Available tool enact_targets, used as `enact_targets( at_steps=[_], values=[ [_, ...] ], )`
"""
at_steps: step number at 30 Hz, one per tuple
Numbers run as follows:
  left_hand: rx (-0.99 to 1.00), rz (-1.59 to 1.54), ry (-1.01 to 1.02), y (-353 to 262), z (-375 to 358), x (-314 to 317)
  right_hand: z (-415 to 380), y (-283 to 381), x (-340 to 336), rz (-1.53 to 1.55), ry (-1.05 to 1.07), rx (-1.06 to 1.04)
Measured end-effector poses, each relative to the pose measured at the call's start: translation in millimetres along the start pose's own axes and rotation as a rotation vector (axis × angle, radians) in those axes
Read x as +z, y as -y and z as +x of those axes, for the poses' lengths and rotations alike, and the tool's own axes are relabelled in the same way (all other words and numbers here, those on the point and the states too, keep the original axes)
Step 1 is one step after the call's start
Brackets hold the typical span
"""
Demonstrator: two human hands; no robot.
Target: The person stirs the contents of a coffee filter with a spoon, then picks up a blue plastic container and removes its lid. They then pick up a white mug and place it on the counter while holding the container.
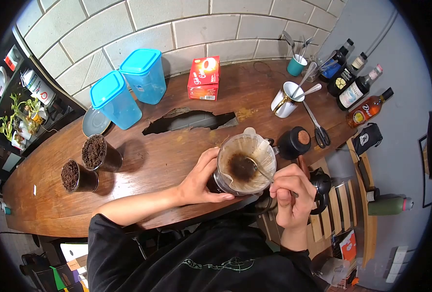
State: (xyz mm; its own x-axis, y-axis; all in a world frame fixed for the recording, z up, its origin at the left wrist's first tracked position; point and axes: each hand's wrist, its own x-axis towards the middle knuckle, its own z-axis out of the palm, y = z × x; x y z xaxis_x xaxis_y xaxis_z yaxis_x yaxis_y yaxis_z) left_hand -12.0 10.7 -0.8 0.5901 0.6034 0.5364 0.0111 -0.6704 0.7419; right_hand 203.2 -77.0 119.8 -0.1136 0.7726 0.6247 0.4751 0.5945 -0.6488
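Note:
A clear coffee dripper [220,168] stands near the table's front edge, lined with a paper filter [259,148]. Wet, dark coffee grounds [240,168] lie in the bottom of the filter. My left hand [202,181] is curled round the dripper's left side, its thumb at the front. Between the closed fingers of my right hand [293,194] is the handle of a metal spoon [262,173], whose bowl end dips into the grounds. A dark round jar with a cork-coloured top [294,142] sits just right of the dripper.
A jagged hole [191,121] breaks the wooden tabletop [147,170] behind the dripper. Two glasses of dark crumbly material [104,153] stand left, near blue-lidded containers [116,100]. A red box [204,78], a white mug [285,104], scissors [318,129] and several bottles [354,92] stand farther back.

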Motion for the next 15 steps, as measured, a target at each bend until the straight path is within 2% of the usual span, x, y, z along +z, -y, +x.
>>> enact_targets(
  at_steps=[4, 10, 13, 15],
  values=[
    [0.003, -0.005, -0.004, -0.6, 0.6, -0.1, 0.2, 1.9, -0.1, 0.056, 0.015, 0.008],
    [0.009, 0.008, -0.002, 0.3, -0.4, 0.1, -3.6, 2.4, -5.1, 0.092, -0.101, -0.042],
    [0.001, 0.003, 0.003, 0.7, -0.3, -0.3, -0.8, 2.0, -5.7, 0.141, -0.091, -0.029],
    [-0.003, -0.001, -0.002, 1.3, -1.1, 0.8, 5.7, 0.4, -6.0, 0.098, 0.012, -0.055]
  ],
)
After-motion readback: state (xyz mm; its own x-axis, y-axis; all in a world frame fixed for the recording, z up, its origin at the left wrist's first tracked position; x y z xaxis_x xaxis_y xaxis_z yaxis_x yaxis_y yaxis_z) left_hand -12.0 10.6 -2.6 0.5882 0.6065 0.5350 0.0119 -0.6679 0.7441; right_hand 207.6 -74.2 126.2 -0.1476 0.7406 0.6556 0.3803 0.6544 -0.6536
